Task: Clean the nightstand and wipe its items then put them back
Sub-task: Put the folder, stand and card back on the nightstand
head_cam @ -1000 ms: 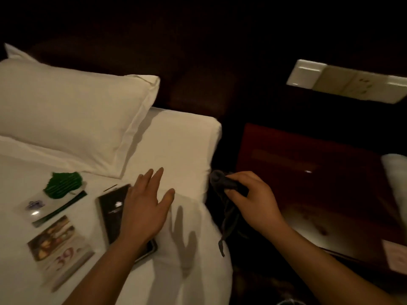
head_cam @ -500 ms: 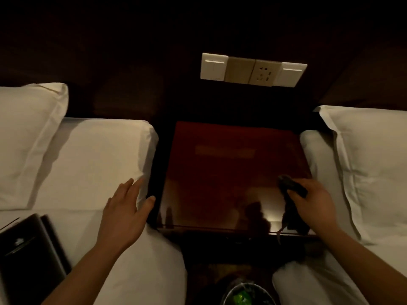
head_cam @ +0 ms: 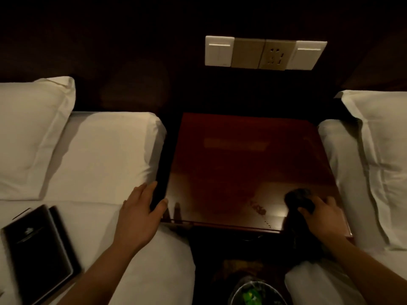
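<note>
Nearest, a round waste bin with something green inside point(head_cam: 255, 293) is sitting on the floor between the two beds; just beyond it the left hand point(head_cam: 138, 219) is lying flat on the edge of the white-sheeted left bed point(head_cam: 105, 150), its grip wide and holding nothing, thumb reaching toward the near left corner of the glossy red-brown wooden bedside table point(head_cam: 242, 155); the right hand point(head_cam: 323, 216) is pressing a dark crumpled cloth point(head_cam: 299, 198) onto the table's near right corner, its grip curled round that cloth; a flat black leather-look folder point(head_cam: 37, 245) is lying on the left bed, well apart from the table; reddish smudges point(head_cam: 258, 209) are showing near the table's front edge; farther back a white pillow point(head_cam: 28, 133) is resting at the head of the left bed, and a cream wall switch panel point(head_cam: 264, 52) is hanging above; judging by this, the clearing looks done and the wiping of the top is only beginning, while wiping the folder and putting it back are waiting.
</note>
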